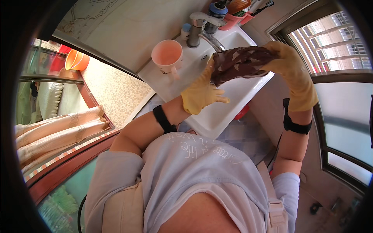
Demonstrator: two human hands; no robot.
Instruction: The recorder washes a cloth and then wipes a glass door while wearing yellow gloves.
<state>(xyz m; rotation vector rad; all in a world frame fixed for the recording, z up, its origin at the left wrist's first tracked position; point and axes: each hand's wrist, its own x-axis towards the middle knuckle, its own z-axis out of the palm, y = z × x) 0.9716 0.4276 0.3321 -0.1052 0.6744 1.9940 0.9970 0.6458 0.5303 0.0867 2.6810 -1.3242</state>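
Both my hands wear yellow gloves and hold a dark maroon patterned cloth [240,64] stretched between them over a white washbasin [215,125]. My left hand [201,90] has its thumb side against the cloth's left end, with some fingers spread below it. The right end is gripped by my right hand [287,62], raised above the basin's edge. Just behind the cloth stands a chrome faucet [199,26], its spout close to the fabric. Whether water runs cannot be told.
A pink mug [167,55] and a small white bottle with a blue cap [185,31] stand on the basin's ledge. A pink holder [230,21] with a toothbrush [263,8] is at the back corner. A window [346,116] borders the right side; something red [242,113] lies beneath the basin.
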